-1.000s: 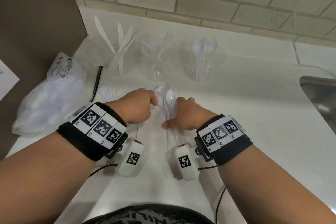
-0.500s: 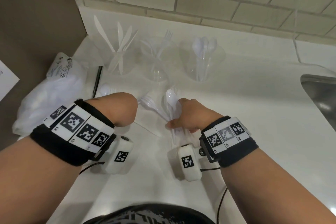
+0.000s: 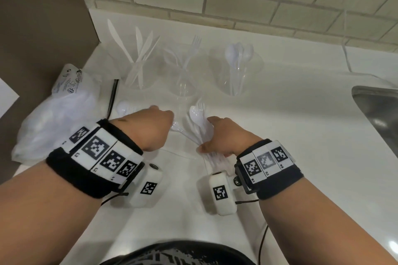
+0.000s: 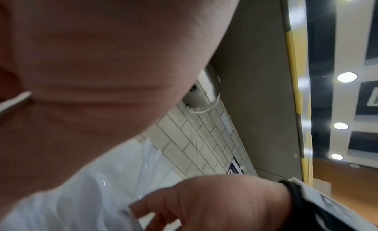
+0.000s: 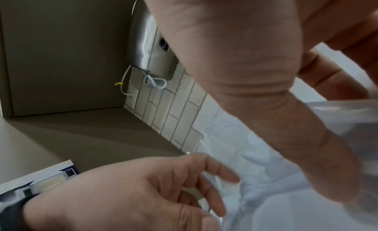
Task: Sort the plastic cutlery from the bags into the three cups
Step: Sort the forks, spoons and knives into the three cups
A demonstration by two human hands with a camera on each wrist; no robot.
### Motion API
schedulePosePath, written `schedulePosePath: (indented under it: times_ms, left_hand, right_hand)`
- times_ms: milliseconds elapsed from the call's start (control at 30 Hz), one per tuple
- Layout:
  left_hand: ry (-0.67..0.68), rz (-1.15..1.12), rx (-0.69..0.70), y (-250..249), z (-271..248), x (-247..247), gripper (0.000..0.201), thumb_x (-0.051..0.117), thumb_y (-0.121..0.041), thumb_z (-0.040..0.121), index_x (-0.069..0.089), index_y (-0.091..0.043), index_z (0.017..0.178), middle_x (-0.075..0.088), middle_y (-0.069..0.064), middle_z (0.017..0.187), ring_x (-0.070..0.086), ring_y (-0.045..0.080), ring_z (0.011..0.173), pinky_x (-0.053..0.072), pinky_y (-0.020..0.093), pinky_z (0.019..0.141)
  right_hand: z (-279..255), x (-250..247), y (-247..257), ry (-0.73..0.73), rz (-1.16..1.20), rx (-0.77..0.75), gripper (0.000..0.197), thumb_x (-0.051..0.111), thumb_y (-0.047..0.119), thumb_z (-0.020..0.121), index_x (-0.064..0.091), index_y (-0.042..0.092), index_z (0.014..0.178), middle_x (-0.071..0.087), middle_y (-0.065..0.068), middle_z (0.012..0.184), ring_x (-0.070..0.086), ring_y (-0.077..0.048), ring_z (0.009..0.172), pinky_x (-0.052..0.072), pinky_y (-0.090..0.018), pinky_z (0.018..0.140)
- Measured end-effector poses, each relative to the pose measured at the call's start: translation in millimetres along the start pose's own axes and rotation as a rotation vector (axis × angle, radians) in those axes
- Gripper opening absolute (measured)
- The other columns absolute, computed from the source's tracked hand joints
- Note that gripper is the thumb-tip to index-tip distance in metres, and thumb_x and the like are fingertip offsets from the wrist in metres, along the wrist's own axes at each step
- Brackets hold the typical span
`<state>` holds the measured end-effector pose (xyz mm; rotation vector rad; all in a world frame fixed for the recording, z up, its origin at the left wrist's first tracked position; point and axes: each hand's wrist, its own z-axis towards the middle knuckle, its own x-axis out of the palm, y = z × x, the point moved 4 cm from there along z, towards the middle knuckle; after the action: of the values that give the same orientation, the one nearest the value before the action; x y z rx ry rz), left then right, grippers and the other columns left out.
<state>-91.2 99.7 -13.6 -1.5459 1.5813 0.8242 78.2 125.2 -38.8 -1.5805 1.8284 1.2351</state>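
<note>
Now a light, slippery cutlery bundle (image 3: pixel 199 127) is being clenched mid-handle by the right hand (image 3: pixel 224 135); the left hand's (image 3: pixel 148 129) finger state cannot be told; singles are best being pinched by stiff handles.

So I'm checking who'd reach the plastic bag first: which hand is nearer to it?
Left. The left hand is just right of the bag; the right hand is farther right, gripping cutlery.

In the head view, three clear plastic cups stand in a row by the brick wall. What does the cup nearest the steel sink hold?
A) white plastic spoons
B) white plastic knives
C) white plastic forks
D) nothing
A: the clear plastic cup nearest the steel sink holds white plastic spoons, their oval bowls standing up above its rim.
</note>
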Motion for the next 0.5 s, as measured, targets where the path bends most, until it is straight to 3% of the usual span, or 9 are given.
schedulePosePath:
  times_ms: [133,200,333,500]
  left_hand:
    - [-0.009,-0.096,0.04,-12,12,8,0.057,0.044,-0.006,0.089,0.029,-0.022,0.141,0.041,0.013,0.121,0.054,0.026,0.086,0.048,0.034,0.076]
    - [-0.006,-0.141,0.081,-17,19,7,0.06,0.044,-0.007,0.09,0.027,-0.027,0.144,0.038,0.011,0.125,0.056,0.026,0.09,0.048,0.033,0.078]
    - [-0.006,-0.227,0.15,-24,27,1,0.074,0.05,-0.004,0.088,0.016,-0.03,0.148,0.041,0.01,0.133,0.056,0.027,0.106,0.049,0.035,0.089]
    - [-0.105,-0.216,0.104,-32,47,-12,0.089,0.058,0.001,0.081,0.01,-0.027,0.151,0.018,0.008,0.147,0.057,0.03,0.109,0.049,0.034,0.09]
  right_hand:
    - [0,-2,-2,0.001,0.008,-0.03,0.077,0.079,0.036,0.07,0.041,0.02,0.136,0.055,-0.01,0.116,0.057,-0.019,0.069,0.049,-0.029,0.058]
    - [0,-4,-6,-0.001,0.022,-0.019,0.078,0.077,0.032,0.073,0.037,0.021,0.139,0.052,-0.011,0.123,0.06,-0.022,0.079,0.049,-0.029,0.058]
    - [-1,-6,-13,-0.006,-0.012,-0.003,0.083,0.07,0.024,0.079,0.025,0.022,0.149,0.042,-0.012,0.14,0.058,-0.027,0.11,0.049,-0.029,0.078]
    - [-3,-8,-15,-0.008,-0.039,-0.02,0.084,0.071,0.021,0.079,0.025,0.023,0.15,0.041,-0.011,0.145,0.051,-0.025,0.122,0.047,-0.029,0.09]
